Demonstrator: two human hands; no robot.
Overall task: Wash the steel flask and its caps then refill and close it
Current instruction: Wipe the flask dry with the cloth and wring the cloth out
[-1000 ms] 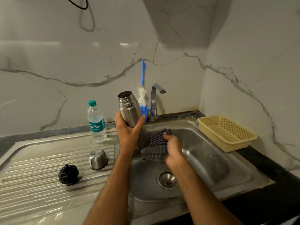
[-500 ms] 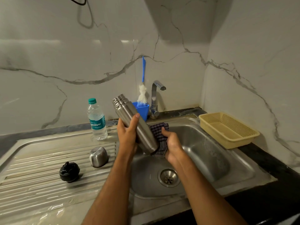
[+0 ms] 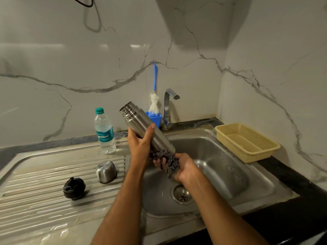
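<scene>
1. Steel flask (image 3: 148, 129) hangs tilted over the sink (image 3: 221, 163), its open threaded mouth up and to the left, its base down and to the right, uncapped.
2. The left hand (image 3: 140, 145) is clamped around the flask's middle, thumb lying up along the front of the body.
3. The right hand (image 3: 180, 167) is closed on a checked cloth (image 3: 165, 160), palm turned up, pressing the bunched cloth against the flask's base; both forearms reach in from below.
4. The steel cup cap (image 3: 106, 172) sits upside down on the ribbed drainboard (image 3: 35, 191), and the black stopper (image 3: 74, 188) lies near it to the left, both apart from the flask.
5. A plastic water bottle (image 3: 104, 131) stands at the back of the drainboard, likely the refill source; the tap (image 3: 169, 106) appears to be off.
6. Risk: the flask is probably wet and smooth, so a one-handed hold at mid-body could slip while the cloth pushes on the base, dropping it into the sink.
7. Risk: with the mouth tilted, any water left inside could run out over the left hand.
8. Risk: a swing of the left elbow could knock the cup cap or the stopper along the drainboard.
9. A yellow basket (image 3: 247, 142) rests on the table right of the sink, well clear.
</scene>
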